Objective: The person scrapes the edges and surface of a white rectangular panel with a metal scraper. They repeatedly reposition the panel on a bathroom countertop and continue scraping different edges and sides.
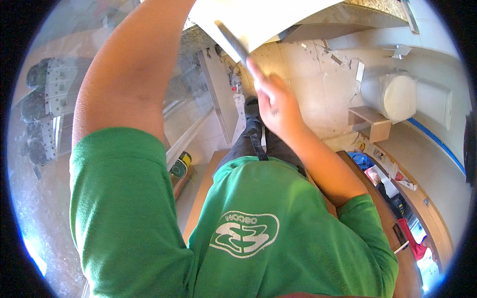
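Observation:
My right hand [278,102] is closed around a flat, dark grey, file-like tool [232,39], its index finger stretched along it. The tool's far end is brownish and lies over the lower left edge of a bright white sheet or panel [268,17], which is washed out by light. Whether the tool touches that edge I cannot tell. My left arm [126,74] reaches up past the top of the picture, so my left hand is out of sight.
A toilet [397,97] stands at the right, beside a small wooden box [370,123]. Scraps litter the tiled floor [308,69]. Glass [189,94] runs along my left. At lower right, an open wooden cabinet or drawer [422,198] holds assorted items. A green-and-yellow roll [181,164] sits near my legs.

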### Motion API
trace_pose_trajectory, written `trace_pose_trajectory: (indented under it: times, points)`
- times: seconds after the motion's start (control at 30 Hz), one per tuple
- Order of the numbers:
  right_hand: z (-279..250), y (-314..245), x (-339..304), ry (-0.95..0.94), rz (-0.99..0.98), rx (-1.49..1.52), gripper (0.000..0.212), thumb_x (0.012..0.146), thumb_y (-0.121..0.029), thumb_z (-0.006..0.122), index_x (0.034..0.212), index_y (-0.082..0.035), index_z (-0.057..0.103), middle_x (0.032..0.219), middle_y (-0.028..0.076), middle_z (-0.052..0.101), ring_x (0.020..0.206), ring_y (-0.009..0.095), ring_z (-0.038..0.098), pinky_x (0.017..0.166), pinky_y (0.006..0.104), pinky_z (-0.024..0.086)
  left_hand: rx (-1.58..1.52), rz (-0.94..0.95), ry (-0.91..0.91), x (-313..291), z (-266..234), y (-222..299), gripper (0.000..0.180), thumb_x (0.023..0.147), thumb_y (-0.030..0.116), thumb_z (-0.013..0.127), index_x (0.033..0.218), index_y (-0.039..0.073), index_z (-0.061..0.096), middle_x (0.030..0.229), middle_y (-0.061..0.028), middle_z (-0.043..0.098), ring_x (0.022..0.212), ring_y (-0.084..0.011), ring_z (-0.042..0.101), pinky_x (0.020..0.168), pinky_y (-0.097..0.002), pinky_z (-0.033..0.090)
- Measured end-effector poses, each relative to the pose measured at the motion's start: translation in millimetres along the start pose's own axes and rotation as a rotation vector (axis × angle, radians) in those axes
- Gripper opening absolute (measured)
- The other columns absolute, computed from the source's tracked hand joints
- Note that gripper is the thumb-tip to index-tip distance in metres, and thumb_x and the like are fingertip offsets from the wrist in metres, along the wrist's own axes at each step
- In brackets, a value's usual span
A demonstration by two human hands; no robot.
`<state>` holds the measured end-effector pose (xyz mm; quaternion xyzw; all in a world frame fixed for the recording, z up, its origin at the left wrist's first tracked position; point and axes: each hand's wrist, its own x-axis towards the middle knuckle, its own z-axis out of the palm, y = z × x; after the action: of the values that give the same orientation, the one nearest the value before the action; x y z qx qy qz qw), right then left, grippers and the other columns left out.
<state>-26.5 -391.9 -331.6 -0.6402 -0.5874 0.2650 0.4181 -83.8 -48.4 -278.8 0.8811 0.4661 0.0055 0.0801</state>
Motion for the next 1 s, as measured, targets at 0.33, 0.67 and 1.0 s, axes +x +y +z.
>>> trace_pose_trajectory:
  times: [0.33,0.67,1.0]
  points:
    - [-18.0,-13.6,-29.6,-0.068,0.049,-0.069,0.078,0.089,0.006,0.062,0.158,-0.028,0.046,0.079,0.015,0.055,0.066,0.036,0.06,0.063,0.0444,0.052,0.025,-0.007,-0.001,3.2,0.8,-0.9,0.092,0.092,0.081,0.045,0.165,0.029,0.029,0.175,-0.0057,0.016,0.161,-0.0339,0.009,0.129,-0.0536,0.008]
    - [-21.2,-8.1,-15.7,-0.03,0.064,-0.049,0.08,0.087,0.006,0.063,0.158,-0.027,0.046,0.081,0.015,0.057,0.068,0.036,0.061,0.063,0.0449,0.054,0.01,-0.005,-0.007,4.9,0.9,-2.8,0.092,0.091,0.081,0.047,0.165,0.029,0.029,0.175,-0.0051,0.016,0.161,-0.0333,0.007,0.129,-0.0533,0.007]
    - [-4.8,9.7,35.5,0.086,-0.01,-0.067,0.076,0.092,0.002,0.063,0.158,-0.03,0.045,0.079,0.014,0.058,0.066,0.032,0.059,0.063,0.0427,0.052,0.018,-0.013,0.005,4.1,-0.1,0.2,0.091,0.092,0.08,0.047,0.165,0.029,0.03,0.174,-0.0054,0.016,0.161,-0.0331,0.007,0.129,-0.0525,0.006]
